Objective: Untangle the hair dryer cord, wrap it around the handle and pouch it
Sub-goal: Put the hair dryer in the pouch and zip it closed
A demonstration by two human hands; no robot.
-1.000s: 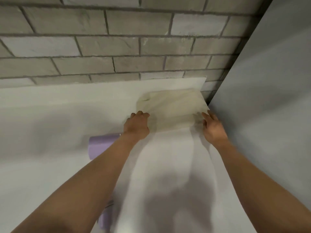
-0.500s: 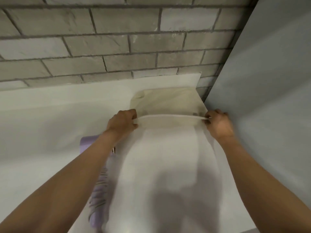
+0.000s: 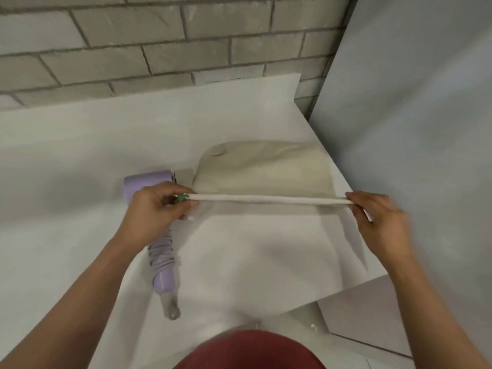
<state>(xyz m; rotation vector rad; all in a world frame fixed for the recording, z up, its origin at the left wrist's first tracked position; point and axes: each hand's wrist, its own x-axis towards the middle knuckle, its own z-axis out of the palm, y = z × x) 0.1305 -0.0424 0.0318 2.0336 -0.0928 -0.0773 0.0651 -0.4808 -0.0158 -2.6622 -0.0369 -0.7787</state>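
Note:
A beige cloth pouch (image 3: 263, 171) lies on the white table (image 3: 80, 145), its near hem (image 3: 269, 199) pulled taut and lifted. My left hand (image 3: 157, 209) pinches the hem's left end, beside a small green tag (image 3: 183, 198). My right hand (image 3: 378, 219) pinches the right end. A lilac hair dryer (image 3: 159, 251) lies just left of the pouch, partly under my left hand, with its grey cord (image 3: 162, 258) wound round the handle and the handle pointing toward me.
A grey brick wall (image 3: 159, 43) runs along the table's far edge. A pale grey panel (image 3: 415, 129) stands close on the right. The table's right edge (image 3: 354, 286) drops off near my right forearm. My dark red top (image 3: 250, 350) fills the bottom centre.
Both hands took hold of the pouch's near hem and pulled it toward me, stretching it taut. The view tilted down, showing the whole dryer with its wrapped cord.

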